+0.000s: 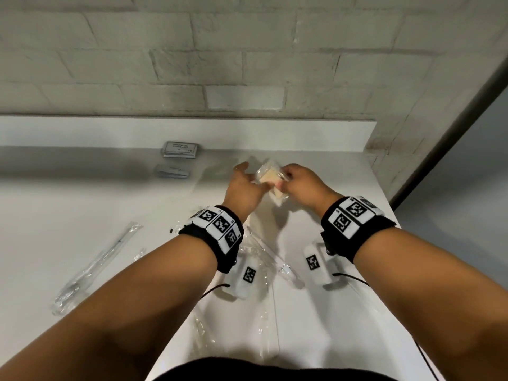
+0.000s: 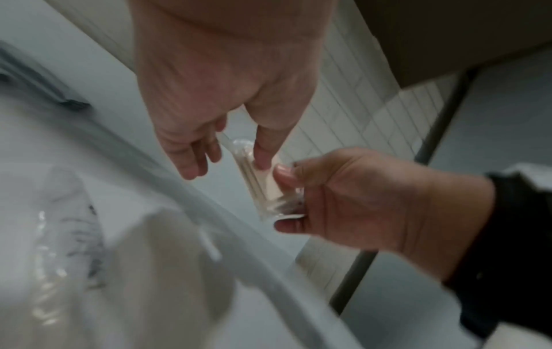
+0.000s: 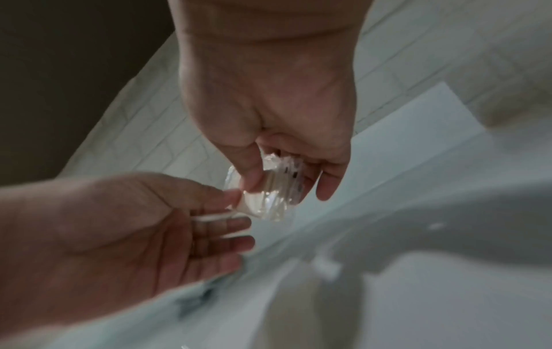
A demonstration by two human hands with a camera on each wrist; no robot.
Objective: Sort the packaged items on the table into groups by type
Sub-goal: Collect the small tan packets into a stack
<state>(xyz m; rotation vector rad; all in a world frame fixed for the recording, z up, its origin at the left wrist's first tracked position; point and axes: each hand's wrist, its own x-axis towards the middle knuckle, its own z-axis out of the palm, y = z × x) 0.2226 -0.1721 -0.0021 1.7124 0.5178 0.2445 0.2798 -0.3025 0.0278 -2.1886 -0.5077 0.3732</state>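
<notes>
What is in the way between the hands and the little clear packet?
Nothing visible. The right hand already pinches the clear packet above the table, and the left hand's thumb touches it too.

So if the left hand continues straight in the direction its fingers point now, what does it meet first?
Probably the small clear plastic packet with a pale beige content, which the right hand pinches. The left hand is open, thumb already at the packet; depth is unclear.
</notes>
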